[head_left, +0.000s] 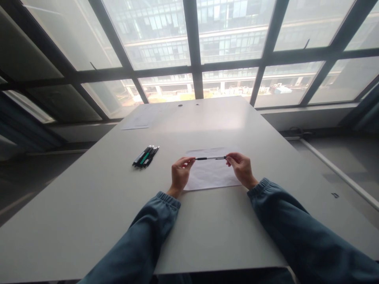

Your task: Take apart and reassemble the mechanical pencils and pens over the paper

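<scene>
A white-barrelled pen with a black grip section and a clip is held level between my two hands. The fingertips of my left hand pinch its dark-grip end. At the clip end, my right hand pinches the pen between thumb and fingers. Beneath the hands and pen lies a sheet of white paper, flat on the table. To the left of my left hand rests a bunch of several pens, mostly black with one green, lying side by side.
The white table stretches toward large framed windows. More paper lies at its far left corner. Two small dark spots show near the far edge. A small dark object is at the right.
</scene>
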`<state>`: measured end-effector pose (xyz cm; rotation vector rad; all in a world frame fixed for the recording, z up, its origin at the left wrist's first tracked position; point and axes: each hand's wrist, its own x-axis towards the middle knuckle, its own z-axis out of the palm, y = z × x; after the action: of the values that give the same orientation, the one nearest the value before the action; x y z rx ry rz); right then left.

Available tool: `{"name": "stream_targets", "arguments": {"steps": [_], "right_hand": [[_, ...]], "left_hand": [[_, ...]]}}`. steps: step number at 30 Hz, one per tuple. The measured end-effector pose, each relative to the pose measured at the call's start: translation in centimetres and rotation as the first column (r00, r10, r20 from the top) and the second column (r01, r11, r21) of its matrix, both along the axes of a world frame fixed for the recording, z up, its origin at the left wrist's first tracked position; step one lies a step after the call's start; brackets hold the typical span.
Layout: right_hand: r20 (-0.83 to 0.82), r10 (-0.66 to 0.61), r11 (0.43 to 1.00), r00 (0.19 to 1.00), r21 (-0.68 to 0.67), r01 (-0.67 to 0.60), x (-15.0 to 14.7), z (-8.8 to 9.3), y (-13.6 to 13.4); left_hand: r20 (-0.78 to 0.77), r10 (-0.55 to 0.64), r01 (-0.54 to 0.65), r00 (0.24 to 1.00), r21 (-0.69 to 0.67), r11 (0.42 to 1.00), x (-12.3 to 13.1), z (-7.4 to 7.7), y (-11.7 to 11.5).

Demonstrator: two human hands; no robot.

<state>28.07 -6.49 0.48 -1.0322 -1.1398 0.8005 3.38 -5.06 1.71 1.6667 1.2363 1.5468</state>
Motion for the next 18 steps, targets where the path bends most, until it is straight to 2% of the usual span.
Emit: {"name": "stream_targets", "arguments": {"steps": [18], "right_hand": [[-0.007,0.001,1.000,1.000,0.020,-0.001,-0.22,-0.45,0.66]], "left_hand": [[-0.051,0.014,-0.011,0.999,0.051,0.999,-0.35,-0.24,0.02]]}}
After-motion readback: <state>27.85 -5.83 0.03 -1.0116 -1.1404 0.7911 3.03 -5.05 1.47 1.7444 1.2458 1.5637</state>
